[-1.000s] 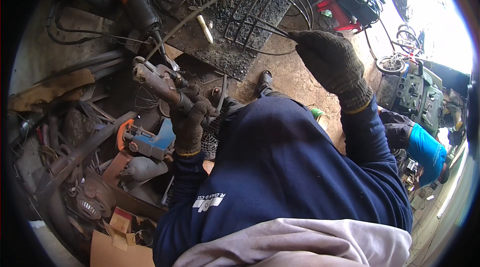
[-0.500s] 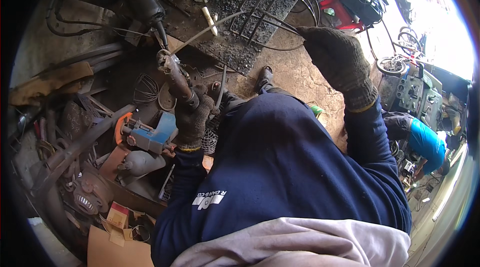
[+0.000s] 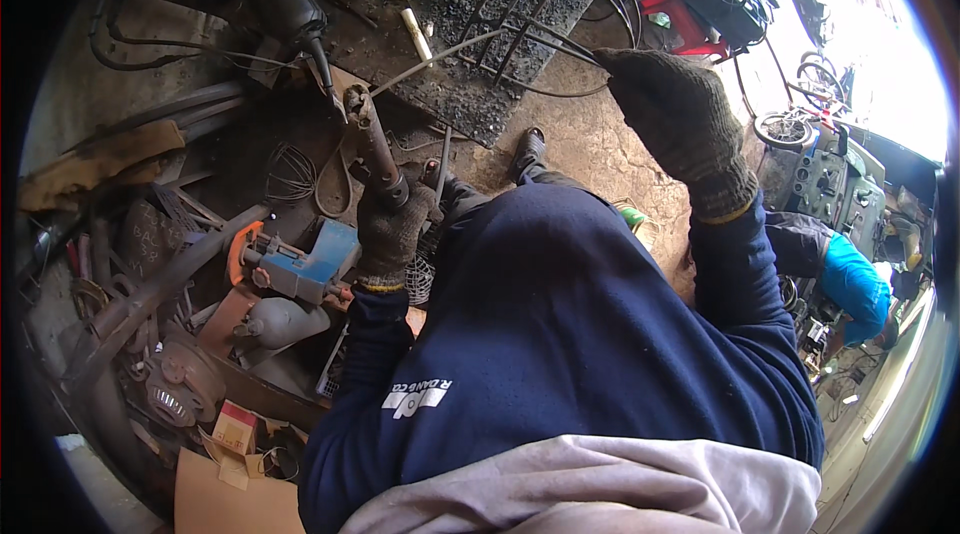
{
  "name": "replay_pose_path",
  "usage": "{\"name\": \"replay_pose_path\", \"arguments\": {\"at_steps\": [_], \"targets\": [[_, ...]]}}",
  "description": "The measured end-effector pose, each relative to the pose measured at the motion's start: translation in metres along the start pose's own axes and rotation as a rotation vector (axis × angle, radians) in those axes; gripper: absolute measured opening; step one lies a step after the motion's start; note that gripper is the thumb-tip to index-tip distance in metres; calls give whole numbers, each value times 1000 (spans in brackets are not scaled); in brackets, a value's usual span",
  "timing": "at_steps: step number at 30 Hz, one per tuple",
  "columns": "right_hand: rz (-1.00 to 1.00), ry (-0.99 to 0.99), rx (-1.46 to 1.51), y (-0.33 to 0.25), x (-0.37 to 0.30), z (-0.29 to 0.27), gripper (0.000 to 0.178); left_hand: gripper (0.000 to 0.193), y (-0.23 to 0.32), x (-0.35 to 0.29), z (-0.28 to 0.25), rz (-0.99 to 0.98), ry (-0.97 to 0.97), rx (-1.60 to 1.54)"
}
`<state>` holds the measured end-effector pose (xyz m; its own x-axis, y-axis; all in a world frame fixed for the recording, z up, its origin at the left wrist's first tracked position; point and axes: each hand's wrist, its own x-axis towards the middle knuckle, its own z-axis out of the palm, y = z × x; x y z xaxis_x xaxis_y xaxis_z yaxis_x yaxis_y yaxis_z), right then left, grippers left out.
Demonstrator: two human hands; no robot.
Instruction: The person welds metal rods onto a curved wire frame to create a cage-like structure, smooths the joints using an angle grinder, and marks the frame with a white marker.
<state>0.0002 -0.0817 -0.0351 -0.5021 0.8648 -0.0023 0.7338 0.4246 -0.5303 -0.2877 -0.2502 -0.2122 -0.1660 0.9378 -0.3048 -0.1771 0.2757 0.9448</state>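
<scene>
At 11 o'clock my left hand (image 3: 392, 229) grips electrode holder (image 3: 372, 149); right hand (image 3: 680, 124) clamps wire frame (image 3: 520, 4) — rod tip may slip, frame may shift

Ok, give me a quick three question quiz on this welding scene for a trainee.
1. True or false: the left hand grips a welding electrode holder.
2. What does the right hand hold? A) a hammer B) a bent rod of the wire frame C) a cardboard box
3. Fill in: the blue power tool lies to the ____ of the left hand.

Key: 1 true; 2 B; 3 left
</scene>
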Motion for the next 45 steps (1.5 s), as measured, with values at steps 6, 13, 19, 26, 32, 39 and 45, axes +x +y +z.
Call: {"name": "replay_pose_path", "arguments": {"at_steps": [6,13,19,26,32,39,45], "targets": [[40,-8,-10,1,-1,2,30,10,6,1,5,39,18,7],[23,1,19,6,-1,4,30,26,-3,4,4,12,-9,-56],[-45,23,-61,1,2,1,29,36,-9,6,2,67,22,41],[43,17,-35,-6,3,-2,23,32,-8,7,3,59,23,84],[35,15,-71,-8,4,-3,23,30,-3,6,4,-5,21,69],[-36,33,-35,1,1,2,29,32,10,5,9,-93,10,-82],[-34,26,-30,-1,2,2,29,32,8,4,8,-82,-22,-116]]}}
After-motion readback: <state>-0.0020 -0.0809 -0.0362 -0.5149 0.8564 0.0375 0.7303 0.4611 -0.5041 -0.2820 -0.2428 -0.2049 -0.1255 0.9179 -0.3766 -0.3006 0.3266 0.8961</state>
